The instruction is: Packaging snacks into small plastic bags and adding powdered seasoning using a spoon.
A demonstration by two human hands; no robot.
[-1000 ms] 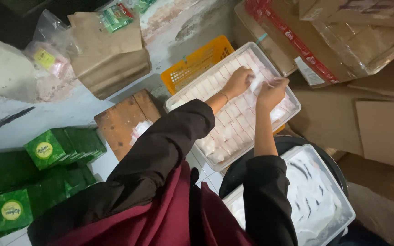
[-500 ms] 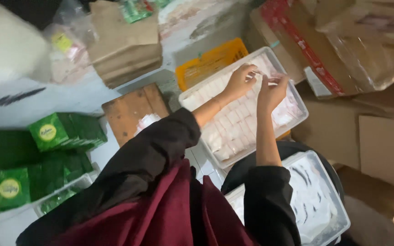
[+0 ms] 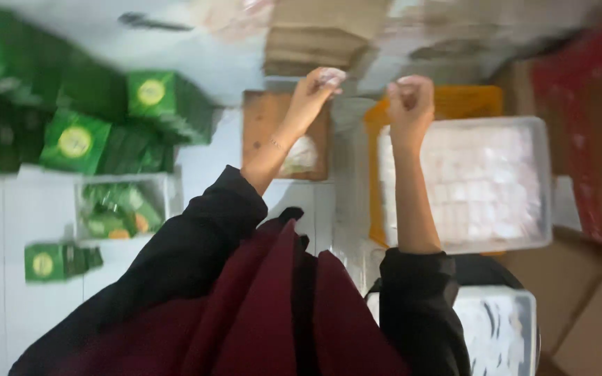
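The picture is blurred. My left hand point(image 3: 313, 94) is raised over a brown board point(image 3: 266, 118), its fingertips pinched on a small white piece point(image 3: 333, 75). My right hand point(image 3: 410, 104) is up beside it, a hand's width apart, curled into a fist with a pale scrap point(image 3: 405, 81) showing at the top. The right hand hovers over the near left corner of a white tray point(image 3: 541, 181) filled with rows of white pieces. That tray rests on an orange crate point(image 3: 468, 101).
Green boxes point(image 3: 74, 139) are piled at the left, with a clear tub point(image 3: 168, 195) of green packets below them. A second pale tray point(image 3: 517, 327) sits at the lower right. Cardboard boxes point(image 3: 593, 327) and red packaging point(image 3: 580, 104) crowd the right side. Brown flat packs point(image 3: 322, 42) lie at the top.
The view swung sharply, so everything has shifted right and rotated. My hands lifted off the white tray and moved apart, the left one going over the brown board.
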